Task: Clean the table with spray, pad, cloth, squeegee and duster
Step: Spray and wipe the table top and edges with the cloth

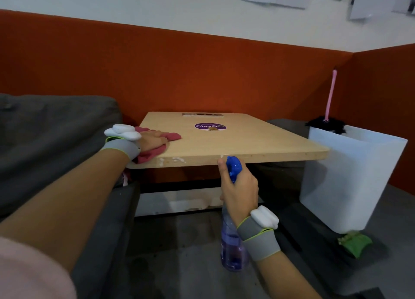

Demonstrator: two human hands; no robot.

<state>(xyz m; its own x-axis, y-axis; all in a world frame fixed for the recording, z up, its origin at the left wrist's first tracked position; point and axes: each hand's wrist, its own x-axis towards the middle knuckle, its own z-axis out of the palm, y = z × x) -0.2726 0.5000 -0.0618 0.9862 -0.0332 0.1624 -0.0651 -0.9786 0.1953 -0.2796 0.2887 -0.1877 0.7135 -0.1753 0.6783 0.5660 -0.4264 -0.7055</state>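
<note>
Judging by how things lie, I'd put us in the early half of the job: spray and cloth are both out, the rest of the kit not yet touched. My left hand (153,141) lies flat on the pink cloth (174,136) at the near left corner of the counter (247,139), fingers (160,133) straight and pressing down on it rather than bunching it. My right hand (241,187) hangs just below the near edge, about midway along, clenched round the neck of the spray bottle (232,244), whose blue head sits right at the edge and whose body has liquid left in it. A few white flecks of foam (177,160) cling to the near edge beside the cloth, so that stretch at least needs a wipe; I can't tell whether the broad top is wet or dry. The duster (330,96) stands head-down in the white bin (350,175) off the counter's right edge, so dusting looks undone. A green thing (356,242) on the floor at the bin's foot might be the pad, though I can't be sure, and I see no squeegee at all. In the way of a full sweep are a purple sticker (210,127) near the far edge and a flat strip (203,114) lying along that edge. A grey sofa (56,141) crowds the left edge, leaving little elbow room there.
</note>
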